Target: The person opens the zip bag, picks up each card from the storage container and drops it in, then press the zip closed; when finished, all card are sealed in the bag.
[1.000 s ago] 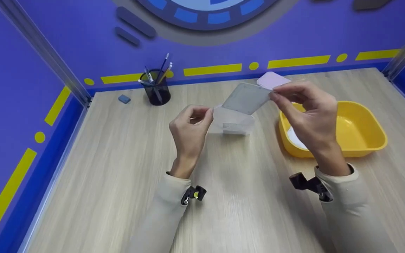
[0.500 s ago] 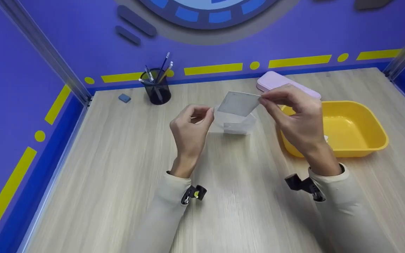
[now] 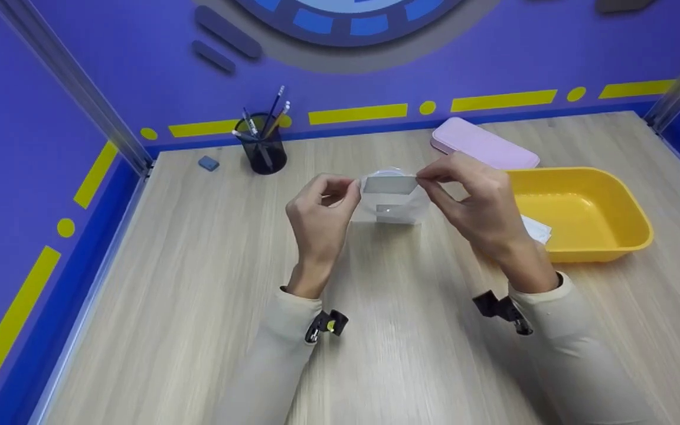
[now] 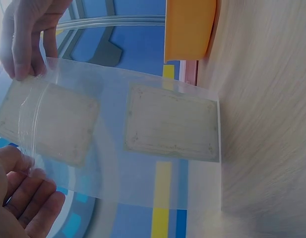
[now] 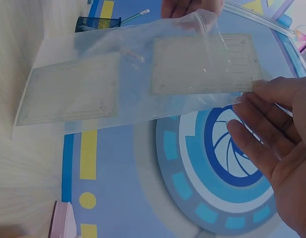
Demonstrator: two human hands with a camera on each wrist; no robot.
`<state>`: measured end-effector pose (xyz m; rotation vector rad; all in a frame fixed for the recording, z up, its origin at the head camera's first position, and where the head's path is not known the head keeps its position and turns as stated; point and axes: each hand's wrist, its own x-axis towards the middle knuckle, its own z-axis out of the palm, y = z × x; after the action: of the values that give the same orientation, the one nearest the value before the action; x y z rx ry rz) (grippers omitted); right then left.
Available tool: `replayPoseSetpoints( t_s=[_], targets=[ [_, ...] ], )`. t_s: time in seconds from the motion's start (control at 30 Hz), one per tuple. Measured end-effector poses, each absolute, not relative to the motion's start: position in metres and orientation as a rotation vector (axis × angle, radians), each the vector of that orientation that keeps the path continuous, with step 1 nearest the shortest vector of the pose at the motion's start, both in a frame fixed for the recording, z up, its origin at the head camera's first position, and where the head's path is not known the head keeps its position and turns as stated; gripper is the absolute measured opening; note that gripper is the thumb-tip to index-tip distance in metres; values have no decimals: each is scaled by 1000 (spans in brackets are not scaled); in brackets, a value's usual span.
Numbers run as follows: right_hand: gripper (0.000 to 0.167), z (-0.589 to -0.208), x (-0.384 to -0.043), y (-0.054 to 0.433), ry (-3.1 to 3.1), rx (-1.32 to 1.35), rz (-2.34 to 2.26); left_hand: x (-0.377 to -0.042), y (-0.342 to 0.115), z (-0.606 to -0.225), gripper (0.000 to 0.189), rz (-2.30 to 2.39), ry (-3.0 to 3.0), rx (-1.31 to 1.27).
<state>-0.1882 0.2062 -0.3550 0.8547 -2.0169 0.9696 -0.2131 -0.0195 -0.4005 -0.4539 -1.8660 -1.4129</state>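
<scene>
My left hand [image 3: 322, 221] pinches one side of a clear plastic zip bag [image 4: 113, 119] near its mouth. The bag stands upright, with its lower edge at the tabletop. One pale rectangular card [image 4: 172, 124] lies inside at the bottom. With thumb and fingers my right hand [image 3: 479, 206] pinches a corner of a second pale card [image 5: 207, 64] at the mouth. Most of this card is inside the bag and its top edge stands out. Faint lines and a border show on the cards. Whether the right fingers also touch the bag, I cannot tell.
A yellow tray [image 3: 623, 203] with a white card-like item [image 3: 538, 229] inside stands to the right. Behind it lies a pink case [image 3: 484, 144]. At the back left are a black mesh cup [image 3: 264, 156] of pencils and a blue eraser [image 3: 208, 163].
My right hand has moved left and down, bringing the second card from above the bag into its mouth. The left hand has stayed in place, pinching the bag.
</scene>
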Motion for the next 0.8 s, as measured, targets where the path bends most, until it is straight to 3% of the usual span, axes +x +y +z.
replayPoseSetpoints(
  t_s=[0.8],
  targets=[
    [16, -360, -192, 209, -2209, 873, 900, -213, -19, -400, 5, -1402, -1850, -466]
  ],
)
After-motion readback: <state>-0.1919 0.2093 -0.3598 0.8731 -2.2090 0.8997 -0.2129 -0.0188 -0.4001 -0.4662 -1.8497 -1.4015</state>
